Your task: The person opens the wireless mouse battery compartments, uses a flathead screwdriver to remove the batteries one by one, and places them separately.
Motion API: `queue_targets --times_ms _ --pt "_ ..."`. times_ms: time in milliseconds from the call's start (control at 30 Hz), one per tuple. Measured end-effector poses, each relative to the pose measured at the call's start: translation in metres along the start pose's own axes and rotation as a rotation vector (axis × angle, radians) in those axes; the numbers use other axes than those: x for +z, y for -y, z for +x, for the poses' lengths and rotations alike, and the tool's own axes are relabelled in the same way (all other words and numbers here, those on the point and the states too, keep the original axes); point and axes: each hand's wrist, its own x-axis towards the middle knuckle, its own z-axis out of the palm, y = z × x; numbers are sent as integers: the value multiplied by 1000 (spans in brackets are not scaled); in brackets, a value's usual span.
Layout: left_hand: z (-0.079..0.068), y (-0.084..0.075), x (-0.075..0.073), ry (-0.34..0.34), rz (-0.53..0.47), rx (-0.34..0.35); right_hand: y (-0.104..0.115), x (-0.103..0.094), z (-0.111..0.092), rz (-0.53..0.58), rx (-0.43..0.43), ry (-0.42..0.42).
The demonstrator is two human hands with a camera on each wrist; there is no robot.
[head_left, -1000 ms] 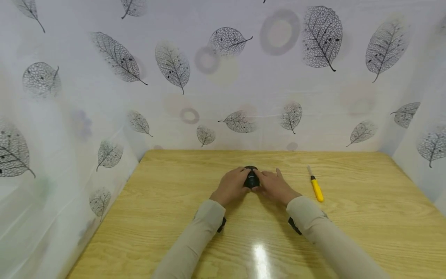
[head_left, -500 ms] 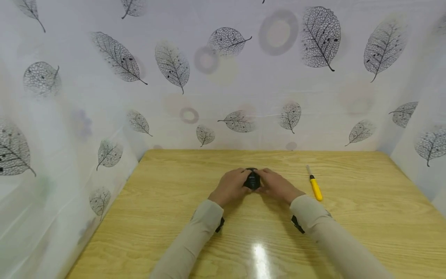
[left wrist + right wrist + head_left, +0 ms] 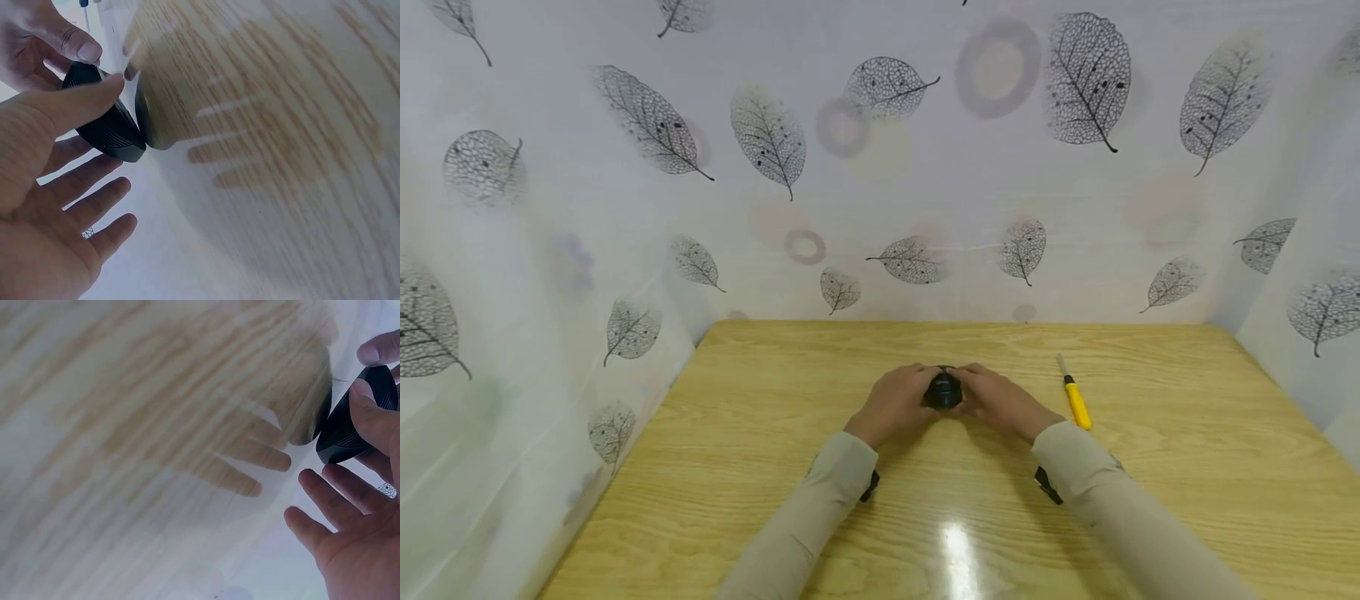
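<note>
A black rounded device (image 3: pixel 943 392) with ribbed sides and a small pale marking on top is at the far middle of the table; its exact kind is unclear. My left hand (image 3: pixel 895 402) holds its left side, thumb over the top and a finger below. On the opposite side my right hand (image 3: pixel 1003 404) grips it the same way. Both wrist views show the device tilted, its near edge on the table and its far end raised. In the left wrist view the other fingers (image 3: pixel 100 200) are spread beside it. Its underside is mostly hidden.
To the right lies a screwdriver (image 3: pixel 1077 404) with a yellow handle, its metal shaft pointing away. The wooden table (image 3: pixel 737 450) ends at a pale curtain (image 3: pixel 925 183) printed with leaves, which also hangs along both sides.
The device has tipped, its far end rising, and shows shorter from above. Both hands have stayed on it; the right hand has shifted slightly to the right.
</note>
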Motion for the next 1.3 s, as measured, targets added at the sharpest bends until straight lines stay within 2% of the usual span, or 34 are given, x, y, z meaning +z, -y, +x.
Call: queue_targets --times_ms 167,433,667,900,1033,1133,1300 --pt "-1 0 1 -30 -28 3 -3 2 -2 24 -35 -25" --pt "-5 -3 -2 2 -69 -12 -3 1 -7 76 -80 -54" --pt "-9 -6 -4 2 -87 -14 -2 -1 -12 115 -104 -69" --pt "-8 -8 -3 -52 -57 -1 -5 -2 -16 172 -108 -77" --pt "-7 -9 -3 -55 -60 -11 -6 -2 -19 228 -114 -93" --pt "-7 -9 -3 -75 -62 -8 -6 -3 -21 240 -131 -123" --pt "-10 -9 -3 -152 -48 28 -4 -3 -21 216 -182 -202"
